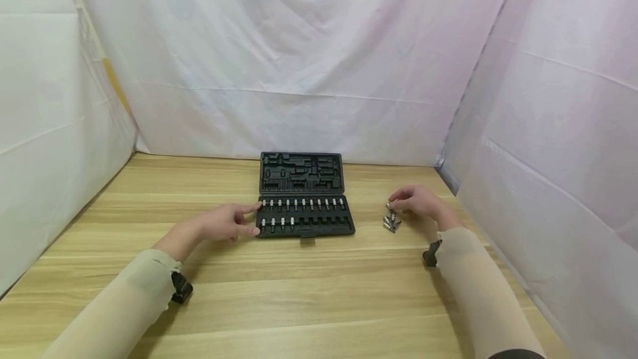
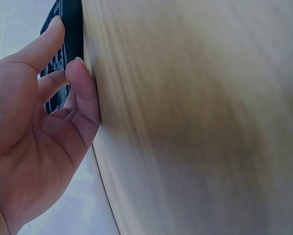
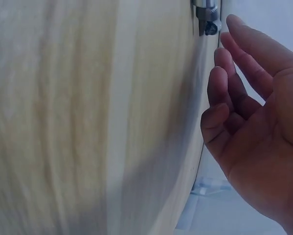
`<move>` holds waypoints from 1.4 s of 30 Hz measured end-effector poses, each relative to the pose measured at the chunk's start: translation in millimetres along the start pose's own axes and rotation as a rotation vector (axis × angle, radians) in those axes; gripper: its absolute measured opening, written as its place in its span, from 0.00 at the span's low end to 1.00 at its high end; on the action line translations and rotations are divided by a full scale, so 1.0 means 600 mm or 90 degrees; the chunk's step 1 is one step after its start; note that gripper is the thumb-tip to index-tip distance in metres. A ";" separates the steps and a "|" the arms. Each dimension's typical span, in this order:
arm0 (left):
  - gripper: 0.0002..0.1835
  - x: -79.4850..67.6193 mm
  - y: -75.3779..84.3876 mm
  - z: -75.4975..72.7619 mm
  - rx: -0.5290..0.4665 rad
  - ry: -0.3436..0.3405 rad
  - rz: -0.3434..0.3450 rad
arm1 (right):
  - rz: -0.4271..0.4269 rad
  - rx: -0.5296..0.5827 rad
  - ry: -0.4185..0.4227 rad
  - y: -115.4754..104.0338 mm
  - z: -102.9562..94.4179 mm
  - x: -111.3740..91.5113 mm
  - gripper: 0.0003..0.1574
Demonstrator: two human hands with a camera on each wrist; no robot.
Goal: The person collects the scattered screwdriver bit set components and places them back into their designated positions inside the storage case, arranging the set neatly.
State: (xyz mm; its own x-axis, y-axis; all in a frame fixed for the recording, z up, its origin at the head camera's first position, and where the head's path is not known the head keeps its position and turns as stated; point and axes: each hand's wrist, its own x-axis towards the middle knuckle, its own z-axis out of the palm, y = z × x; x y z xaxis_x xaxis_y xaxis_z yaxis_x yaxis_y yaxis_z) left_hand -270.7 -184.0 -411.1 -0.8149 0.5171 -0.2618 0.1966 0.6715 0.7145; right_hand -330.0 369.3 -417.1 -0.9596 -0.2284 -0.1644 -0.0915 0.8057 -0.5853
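A black bit socket case (image 1: pixel 327 231) lies unfolded on the wooden table, its lid laid back behind the tray. Silver bit sockets (image 1: pixel 296 204) fill the tray's back row. Several more stand at the left of the front row, with bare slots to their right. My left hand (image 1: pixel 221 222) rests against the case's left side, forefinger and thumb spread along it, other fingers bent beneath. Right of the case is a small pile of loose bit sockets (image 1: pixel 391 222). Over it reaches my right hand (image 1: pixel 416 202); its fingertips are beside a bit socket (image 3: pixel 207 12), thumb and forefinger apart.
White cloth (image 1: pixel 299 60) hangs behind the table (image 1: pixel 309 292) and along both sides. Each wrist carries a black camera mount (image 1: pixel 181 287). Bare wood lies between the case and the loose pile.
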 end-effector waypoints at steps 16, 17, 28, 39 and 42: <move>0.48 0.001 0.000 -0.002 0.002 -0.001 -0.001 | 0.037 -0.022 0.023 -0.007 0.009 0.015 0.15; 0.48 0.001 0.000 -0.002 0.001 -0.001 -0.001 | 0.037 -0.022 0.027 -0.009 0.009 0.015 0.15; 0.48 0.000 -0.001 -0.001 -0.003 0.000 -0.001 | 0.038 -0.033 0.034 -0.022 0.011 0.014 0.14; 0.48 0.000 -0.001 -0.002 0.000 -0.001 -0.003 | 0.047 -0.054 0.059 -0.013 0.016 0.023 0.22; 0.48 0.001 0.001 -0.002 -0.003 -0.002 0.000 | 0.046 -0.049 0.061 -0.010 0.016 0.024 0.20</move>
State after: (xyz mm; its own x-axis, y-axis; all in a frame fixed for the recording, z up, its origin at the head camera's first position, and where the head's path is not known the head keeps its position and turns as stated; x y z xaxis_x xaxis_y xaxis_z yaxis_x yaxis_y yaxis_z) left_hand -271.6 -183.9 -410.0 -0.8133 0.5186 -0.2637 0.1939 0.6690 0.7176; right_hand -340.7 355.9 -423.9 -0.9851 -0.1179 -0.1251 -0.0377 0.8583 -0.5117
